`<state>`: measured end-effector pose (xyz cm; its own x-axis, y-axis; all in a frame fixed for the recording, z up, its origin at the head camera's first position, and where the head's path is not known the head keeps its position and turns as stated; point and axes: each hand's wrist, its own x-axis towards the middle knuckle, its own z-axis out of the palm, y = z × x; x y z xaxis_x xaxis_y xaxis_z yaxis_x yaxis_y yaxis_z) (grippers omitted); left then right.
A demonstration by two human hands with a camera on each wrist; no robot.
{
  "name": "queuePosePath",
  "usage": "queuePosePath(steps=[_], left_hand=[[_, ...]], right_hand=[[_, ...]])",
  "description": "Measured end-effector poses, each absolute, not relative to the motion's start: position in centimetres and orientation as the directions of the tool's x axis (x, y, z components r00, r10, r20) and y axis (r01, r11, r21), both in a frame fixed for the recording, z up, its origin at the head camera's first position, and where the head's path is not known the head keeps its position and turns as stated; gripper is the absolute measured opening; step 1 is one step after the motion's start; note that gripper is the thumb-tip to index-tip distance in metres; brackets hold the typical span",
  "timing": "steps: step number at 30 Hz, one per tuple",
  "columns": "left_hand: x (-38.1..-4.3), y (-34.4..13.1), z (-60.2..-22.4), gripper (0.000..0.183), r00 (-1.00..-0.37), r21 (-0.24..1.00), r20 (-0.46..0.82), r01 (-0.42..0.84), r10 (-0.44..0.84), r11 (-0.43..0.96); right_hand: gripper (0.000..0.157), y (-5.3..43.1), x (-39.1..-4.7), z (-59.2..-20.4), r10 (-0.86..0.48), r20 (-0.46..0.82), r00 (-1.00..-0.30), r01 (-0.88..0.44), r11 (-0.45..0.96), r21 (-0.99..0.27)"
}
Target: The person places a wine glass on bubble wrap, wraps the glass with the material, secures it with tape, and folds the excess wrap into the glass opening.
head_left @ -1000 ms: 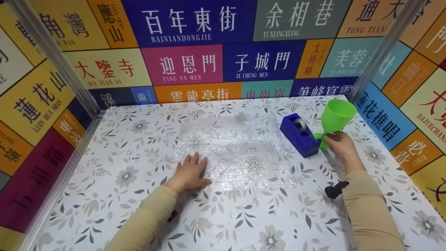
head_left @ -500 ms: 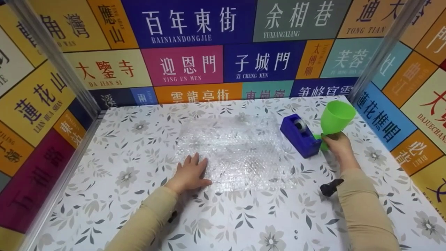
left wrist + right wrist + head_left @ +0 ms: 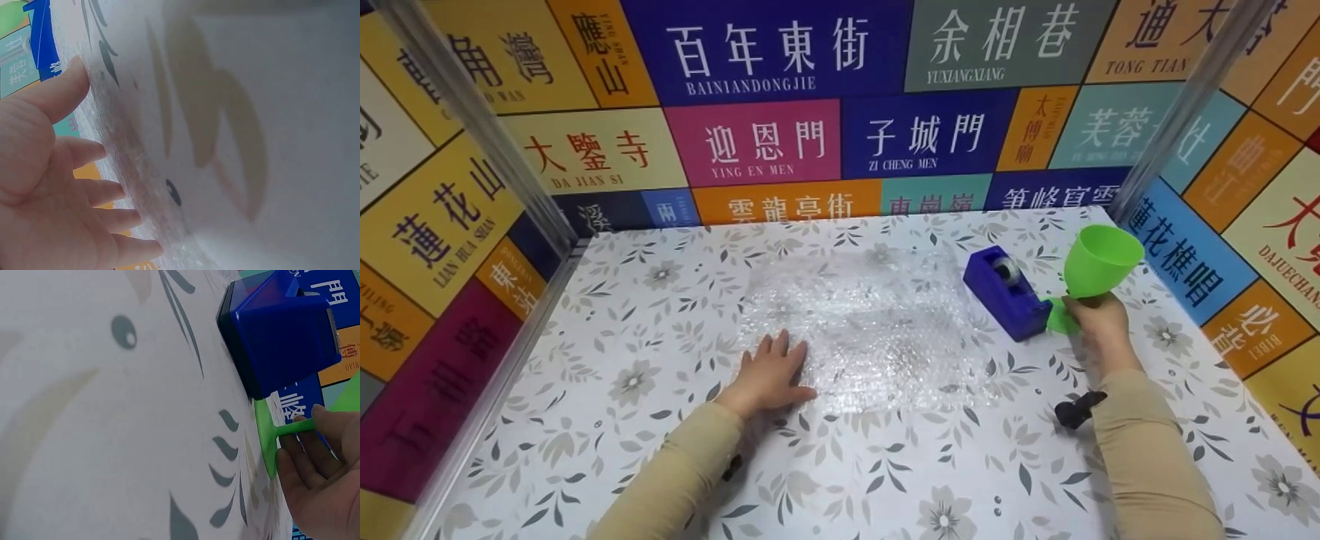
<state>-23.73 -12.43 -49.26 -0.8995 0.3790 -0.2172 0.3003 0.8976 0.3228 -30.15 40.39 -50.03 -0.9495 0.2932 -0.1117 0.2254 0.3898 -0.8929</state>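
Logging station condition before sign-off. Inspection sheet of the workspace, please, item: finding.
Surface: table top with floral pattern; no spill seen.
Job's things: green goblet, bowl up, its base beside the near end of the blue tape dispenser; base contact with the table unclear. Bubble wrap spread flat, left of the dispenser.
Clutter: nothing seen.
Hands: right hand pinches the goblet's stem; left hand, fingers spread, at the wrap's left edge.
Cables: nothing seen.
Surroundings: walls of coloured panels with Chinese lettering behind and at both sides.
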Motion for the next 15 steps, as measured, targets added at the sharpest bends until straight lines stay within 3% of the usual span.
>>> queuePosePath(steps=[5, 15], left_hand=[[-23.7, -12.4, -49.2, 0.084, -0.900, 0.318, -0.217, 0.300, 0.377, 0.899], [-23.8, -12.3, -49.2, 0.085, -0.899, 0.316, -0.219, 0.303, 0.380, 0.899]], right_hand=[[0.065, 41.1, -29.6, -49.7, 0.304, -0.080, -0.949, 0.224, 0.476, -0.850], [0.070, 41.9, -28.9, -49.1, 0.355, -0.132, -0.926, 0.285, 0.426, -0.858]])
